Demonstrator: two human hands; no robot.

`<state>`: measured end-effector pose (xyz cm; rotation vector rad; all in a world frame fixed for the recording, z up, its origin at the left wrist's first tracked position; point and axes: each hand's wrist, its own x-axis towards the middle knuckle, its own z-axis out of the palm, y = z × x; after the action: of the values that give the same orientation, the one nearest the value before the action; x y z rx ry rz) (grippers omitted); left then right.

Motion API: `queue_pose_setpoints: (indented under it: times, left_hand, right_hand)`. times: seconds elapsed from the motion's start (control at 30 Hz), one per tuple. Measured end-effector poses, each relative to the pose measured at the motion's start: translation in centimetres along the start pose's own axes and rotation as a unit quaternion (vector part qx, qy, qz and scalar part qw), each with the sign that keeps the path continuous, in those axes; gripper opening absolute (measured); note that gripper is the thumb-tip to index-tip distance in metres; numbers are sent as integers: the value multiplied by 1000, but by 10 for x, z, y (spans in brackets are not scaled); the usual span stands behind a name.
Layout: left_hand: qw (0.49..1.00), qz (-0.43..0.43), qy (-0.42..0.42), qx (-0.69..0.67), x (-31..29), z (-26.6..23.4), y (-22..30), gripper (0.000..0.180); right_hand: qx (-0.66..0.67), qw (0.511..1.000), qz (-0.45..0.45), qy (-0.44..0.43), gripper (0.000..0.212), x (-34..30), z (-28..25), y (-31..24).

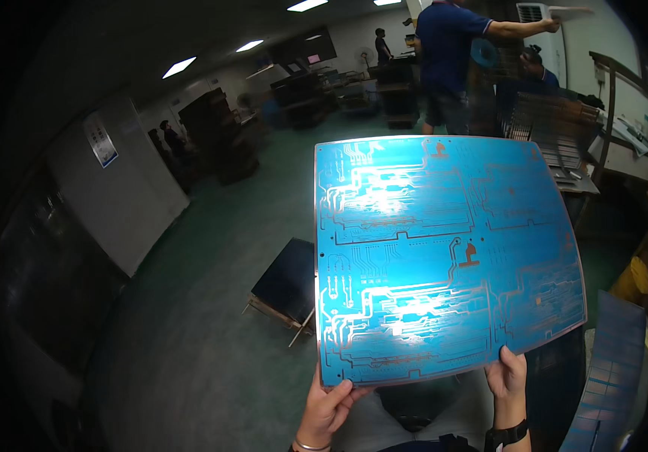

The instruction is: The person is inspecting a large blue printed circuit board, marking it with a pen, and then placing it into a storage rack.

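Circuit panel (444, 260) in both hands (327, 407), rack (546, 117) beyond

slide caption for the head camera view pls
Left hand and right hand hold a blue, circuit-patterned panel by its near edge.

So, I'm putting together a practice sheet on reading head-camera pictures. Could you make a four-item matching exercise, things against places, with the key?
Things:
1. Blue panel
2. Left hand
3. Right hand
4. Poster

Places:
A. On the pale wall at picture left
B. At the panel's lower edge, right of its middle
C. Held up between both hands
D. At the panel's lower-left corner

Pairs: 1-C, 2-D, 3-B, 4-A
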<state>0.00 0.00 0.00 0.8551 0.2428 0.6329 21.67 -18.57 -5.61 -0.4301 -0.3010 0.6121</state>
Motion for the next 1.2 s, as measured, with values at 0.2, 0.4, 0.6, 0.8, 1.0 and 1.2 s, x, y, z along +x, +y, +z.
queue_pose_setpoints:
  times: [0.2, 0.4, 0.6, 0.8, 1.0, 1.2]
  left_hand:
    - [999, -19, -12, 38, -4, 3, 11, 59]
    - [997, -26, -9, 76, -4, 4, 12, 56]
    - [996, -29, -13, 78, -3, 2, 11, 50]
    - [996, -42, -17, 77, -4, -1, 12, 47]
    - [993, -50, -8, 110, -7, 7, 16, 61]
    - [989, -44, -13, 138, -7, 7, 16, 62]
  right_hand:
    - [19, 1000, -1, 16, 47, -10, 0, 3]
    - [10, 999, -4, 47, 48, -15, 6, 0]
    - [11, 999, 3, 41, 48, -20, 3, -2]
    - [11, 999, 4, 40, 46, -23, 1, -2]
    - [11, 998, -3, 63, 46, -22, 2, -3]
    - [48, 996, 13, 73, 49, -19, -2, -2]
